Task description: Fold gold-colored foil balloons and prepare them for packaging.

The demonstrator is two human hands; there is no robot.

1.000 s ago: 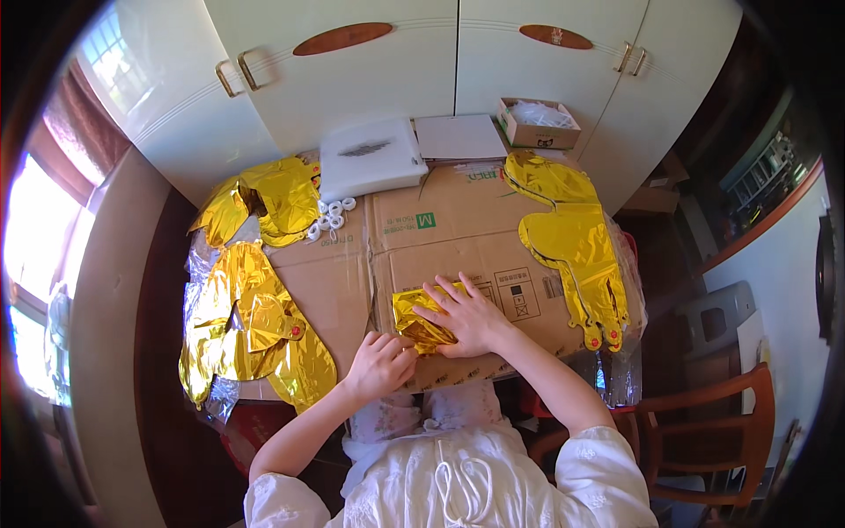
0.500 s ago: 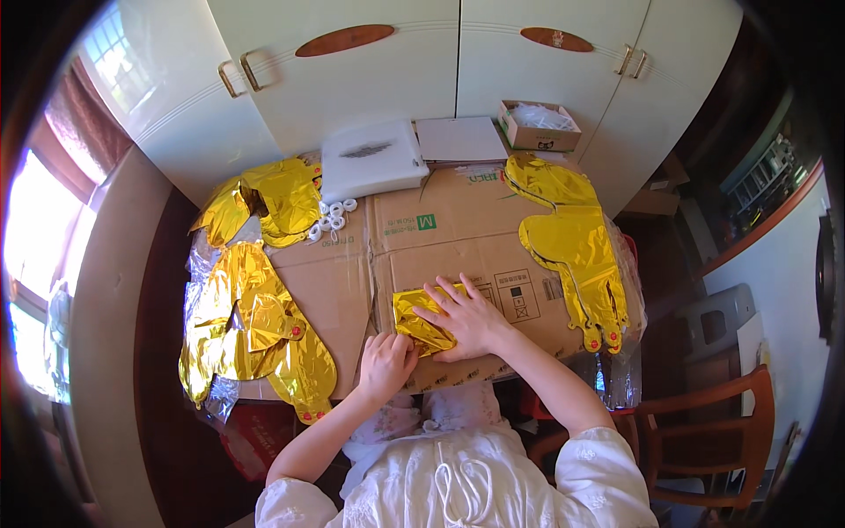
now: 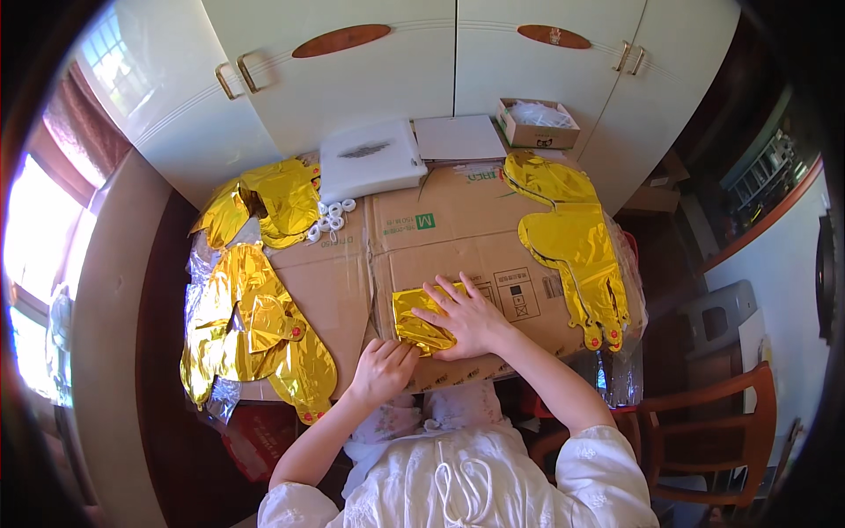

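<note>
A folded gold foil balloon (image 3: 407,305) lies flat on the cardboard sheet (image 3: 458,233) near its front edge. My right hand (image 3: 473,322) is spread over the foil's right part, palm down and fingers apart. At the foil's lower left corner, my left hand (image 3: 385,368) is closed with fingertips pinched on the edge; the exact grip is partly hidden. Flat gold balloons with small red dots lie to either side: one pile (image 3: 264,330) at the left, another (image 3: 282,202) behind it, and more (image 3: 576,246) at the right.
Small white rings (image 3: 333,216) sit beside a white plastic-wrapped stack (image 3: 370,165) at the back. Farther right are a pale flat stack (image 3: 458,139) and a small carton (image 3: 539,134) holding clear plastic. White cabinets (image 3: 387,84) stand behind; a wooden chair (image 3: 704,431) is at right.
My left hand has shifted very slightly, its fingers turned more over the foil's lower left corner. My right hand stays pressed flat in the same spot.
</note>
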